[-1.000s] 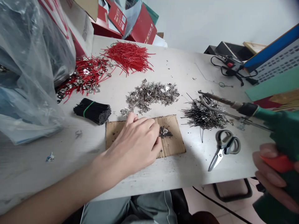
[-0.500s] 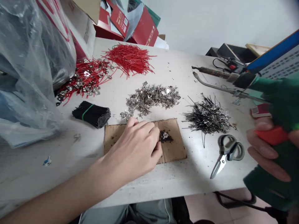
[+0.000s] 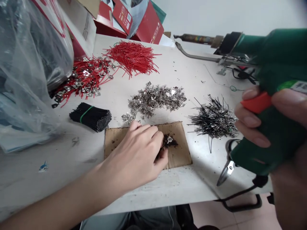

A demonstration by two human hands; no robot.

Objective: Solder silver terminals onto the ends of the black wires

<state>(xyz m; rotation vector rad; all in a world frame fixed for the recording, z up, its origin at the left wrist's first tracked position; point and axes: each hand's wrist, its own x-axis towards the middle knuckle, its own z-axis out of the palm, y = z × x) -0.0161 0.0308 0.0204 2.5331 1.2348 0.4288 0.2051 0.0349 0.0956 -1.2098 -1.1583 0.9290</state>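
Observation:
My left hand [image 3: 141, 150] lies over a cardboard piece [image 3: 180, 153], its fingertips pinched together beside a dark burnt patch. Whatever those fingers hold is hidden beneath them. On the patch, just right of the fingertips, sits a small metal terminal [image 3: 169, 139]. My right hand [image 3: 251, 120] grips a green soldering gun [image 3: 283, 57] with fingers at its red trigger [image 3: 256, 103]. The gun's tip and its curved feed tube point left, held above the table and well apart from the cardboard.
Behind the cardboard is a pile of metal terminals [image 3: 158, 99]. Black wires with terminals [image 3: 214, 119] lie right, above scissors [image 3: 226, 172] partly covered by the gun. Left are a banded black wire bundle [image 3: 91, 116], red wires [image 3: 135, 59] and a plastic bag [image 3: 26, 64].
My right hand has brought the soldering gun leftward and its tip up, now overlapping the scissors. My left hand stays on the cardboard, its thumb slightly shifted.

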